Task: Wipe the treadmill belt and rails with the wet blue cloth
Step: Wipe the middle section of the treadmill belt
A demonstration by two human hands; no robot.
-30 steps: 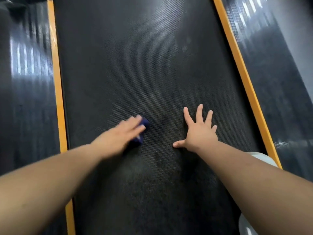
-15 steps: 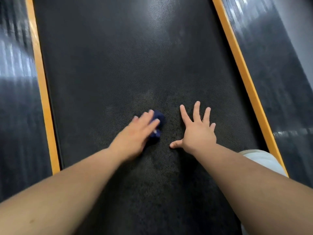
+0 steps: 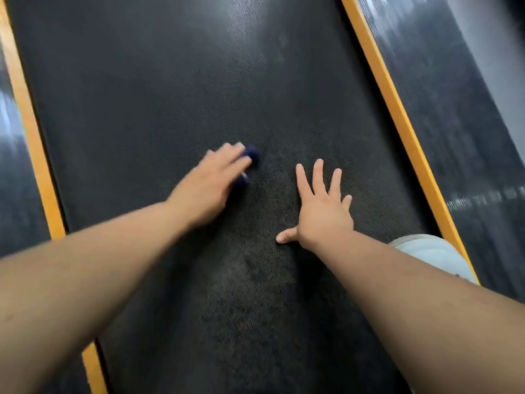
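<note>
Far L: dark glossy left rail [image 3: 12, 172] w/ streaky reflections, edged by left orange strip [image 3: 34, 143] running diag. down the frame. Next to it, textured black treadmill belt [image 3: 159, 81], filling most of the view, w/ pale sheen near top centre.

L forearm reaching in from lower L. Left grip [image 3: 210, 186] motion-blurred, palm down on belt approx. mid-frame, fingers apart-ish & stretched flat over blue cloth [image 3: 251, 155], pressing it onto belt; thumb lost in blur, so can't tell any curl there. Cloth bunched small, only dark-blue edge peeking out past fingertips & under hand's R side.

Darker mottled patch on belt btw. & below both hands.

Right grip [image 3: 324, 211] sharp, just R of cloth but not touching it: fingers spread wide & straight, thumb out to L, palm flat on belt, holding nothing.

Further R: pale garment [image 3: 429, 254] at belt edge behind R forearm, over right orange strip [image 3: 397, 115]. Then right rail [image 3: 454, 123], dark & shiny, and grey floor [image 3: 500, 52] at top R.
</note>
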